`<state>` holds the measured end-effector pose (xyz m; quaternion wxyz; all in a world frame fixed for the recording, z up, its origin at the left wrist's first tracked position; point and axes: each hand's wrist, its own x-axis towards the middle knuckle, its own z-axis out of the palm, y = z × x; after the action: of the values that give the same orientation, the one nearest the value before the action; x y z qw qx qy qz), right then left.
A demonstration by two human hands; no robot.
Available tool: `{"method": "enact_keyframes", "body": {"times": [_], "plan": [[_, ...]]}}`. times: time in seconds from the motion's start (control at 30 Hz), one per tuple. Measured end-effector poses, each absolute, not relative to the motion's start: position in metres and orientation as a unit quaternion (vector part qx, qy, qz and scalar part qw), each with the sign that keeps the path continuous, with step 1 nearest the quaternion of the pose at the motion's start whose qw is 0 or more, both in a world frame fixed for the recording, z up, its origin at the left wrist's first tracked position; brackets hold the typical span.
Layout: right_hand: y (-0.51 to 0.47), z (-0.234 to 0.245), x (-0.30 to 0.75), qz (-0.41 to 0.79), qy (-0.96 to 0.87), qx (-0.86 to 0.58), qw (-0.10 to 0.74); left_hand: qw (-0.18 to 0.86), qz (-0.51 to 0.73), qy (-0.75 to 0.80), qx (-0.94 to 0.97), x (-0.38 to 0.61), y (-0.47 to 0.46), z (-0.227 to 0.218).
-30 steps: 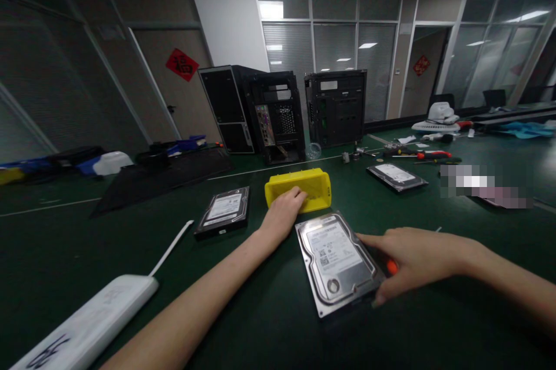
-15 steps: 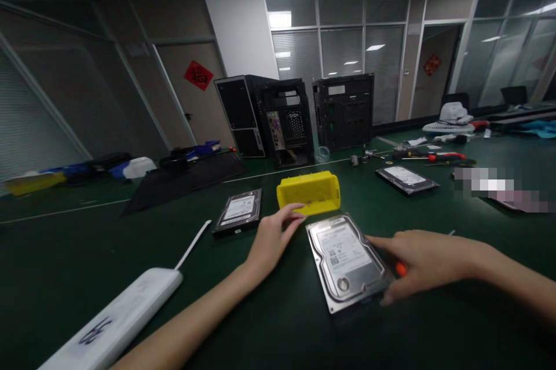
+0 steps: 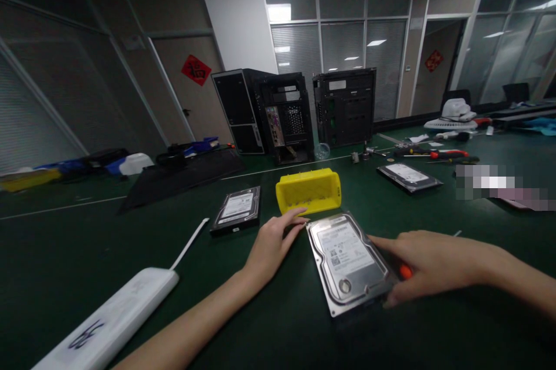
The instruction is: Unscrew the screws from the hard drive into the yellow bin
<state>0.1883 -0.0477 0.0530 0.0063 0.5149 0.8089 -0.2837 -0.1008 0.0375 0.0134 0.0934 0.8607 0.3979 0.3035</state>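
A silver hard drive (image 3: 347,260) with a white label lies label up on the green table, its near end turned slightly right. My left hand (image 3: 273,242) is closed in a pinch at the drive's far left corner; anything between the fingertips is too small to make out. My right hand (image 3: 430,260) is at the drive's right edge, forefinger and thumb against its side. Tucked in that hand is an orange-handled screwdriver (image 3: 405,271), mostly hidden, with a thin shaft showing behind the hand. Just beyond the drive stands a yellow bin (image 3: 309,189) with small screws inside.
Two more hard drives lie left (image 3: 237,208) and right (image 3: 408,176). A white power strip (image 3: 108,318) runs along the near left. Black computer cases (image 3: 282,118) stand at the back. Pliers (image 3: 447,154) and other tools lie at the far right, near a blurred-out object (image 3: 499,185).
My left fingertips have shifted a little right, up to the drive's corner. The right hand and drive hold nearly the same place, and the camera view has tilted slightly.
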Motion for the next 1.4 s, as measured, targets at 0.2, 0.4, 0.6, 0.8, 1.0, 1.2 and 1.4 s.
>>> {"method": "enact_keyframes", "body": {"times": [0.2, 0.4, 0.6, 0.8, 1.0, 1.2, 1.4], "plan": [[-0.0483, 0.0554, 0.1859, -0.273, 0.812, 0.515, 0.011, 0.065, 0.299, 0.397, 0.865, -0.1009, 0.0368, 0.0135], [-0.0483, 0.0533, 0.1867, -0.267, 0.817, 0.511, 0.010, 0.005, 0.288, 0.396, 0.872, -0.1000, 0.0346, 0.0153], [-0.0483, 0.0545, 0.1863, -0.272, 0.814, 0.513, 0.012, -0.064, 0.275, 0.407, 0.869, -0.0999, 0.0347, 0.0146], [-0.0490, 0.0574, 0.1842, -0.268, 0.818, 0.509, 0.013, -0.168, 0.223, 0.390, 0.877, -0.0988, 0.0321, 0.0178], [-0.0482, 0.0546, 0.1869, -0.266, 0.821, 0.505, 0.011, -0.246, 0.193, 0.353, 0.882, -0.0975, 0.0312, 0.0184], [-0.0492, 0.0542, 0.1870, -0.258, 0.822, 0.507, 0.015, -0.277, 0.190, 0.325, 0.884, -0.0973, 0.0312, 0.0165], [-0.0491, 0.0546, 0.1854, -0.259, 0.819, 0.511, 0.017, -0.269, 0.210, 0.315, 0.885, -0.0993, 0.0305, 0.0157]]}}
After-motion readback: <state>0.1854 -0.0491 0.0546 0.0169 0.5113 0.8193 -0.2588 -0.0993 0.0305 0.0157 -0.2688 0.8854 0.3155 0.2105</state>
